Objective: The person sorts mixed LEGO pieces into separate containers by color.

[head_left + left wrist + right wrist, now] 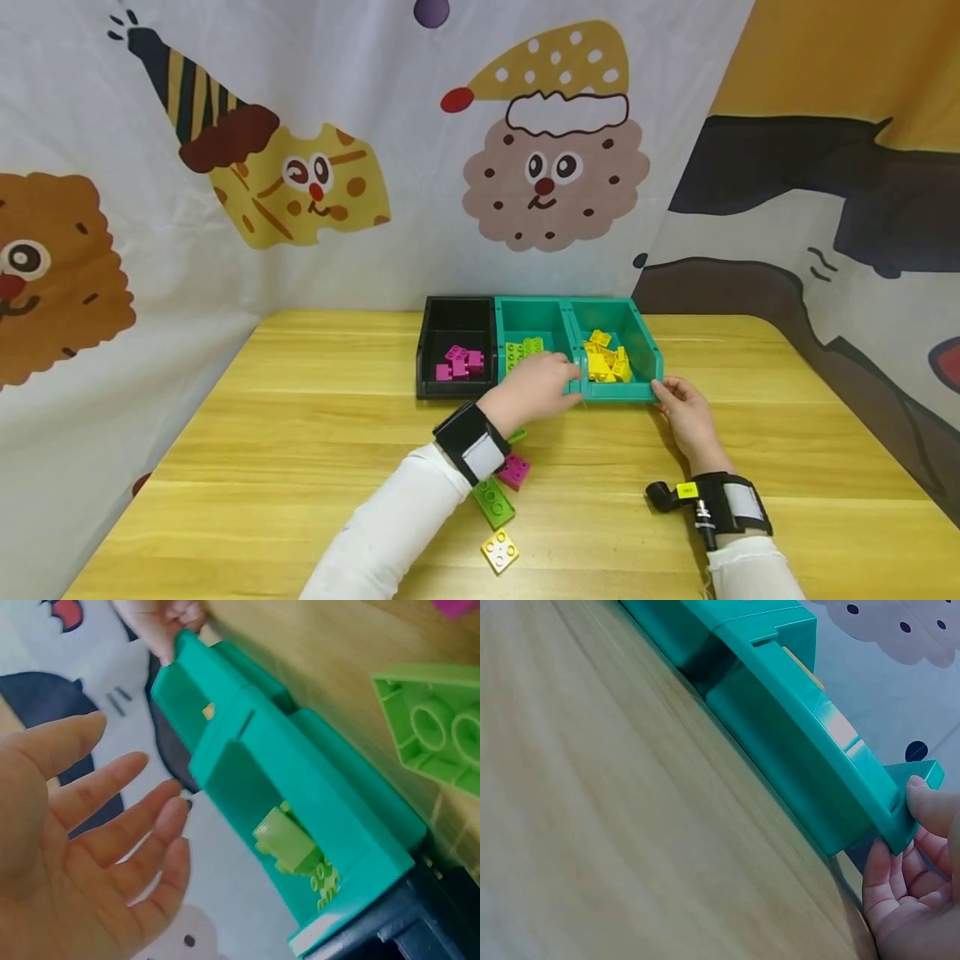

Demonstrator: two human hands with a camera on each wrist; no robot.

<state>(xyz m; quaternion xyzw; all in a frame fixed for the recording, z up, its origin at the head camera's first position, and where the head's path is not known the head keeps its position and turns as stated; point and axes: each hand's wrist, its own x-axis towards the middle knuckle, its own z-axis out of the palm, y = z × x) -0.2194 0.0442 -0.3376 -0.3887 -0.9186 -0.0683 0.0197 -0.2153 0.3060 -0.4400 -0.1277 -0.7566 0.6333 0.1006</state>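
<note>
My right hand (pixel 686 417) pinches the front right corner of the right teal bin (pixel 622 393) between thumb and fingers, as the right wrist view also shows. Yellow bricks (pixel 606 360) lie in that bin. Over the front of the middle teal bin (pixel 532 315) reaches my left hand (pixel 534 387), partly hiding the lime green bricks (pixel 523 348) inside. In the left wrist view, the left hand's fingers (pixel 109 817) are spread and loosely bent, with nothing between them. On the left stands a black bin (pixel 457 312) with magenta bricks (pixel 460 364) in it.
Loose on the wooden table (pixel 315 433), near my left forearm, lie a green brick (pixel 493 502), a magenta brick (pixel 515 472) and a yellow brick (pixel 500 551). Another green piece (pixel 517 435) shows by the wrist strap. A printed cloth (pixel 420 208) hangs behind the bins.
</note>
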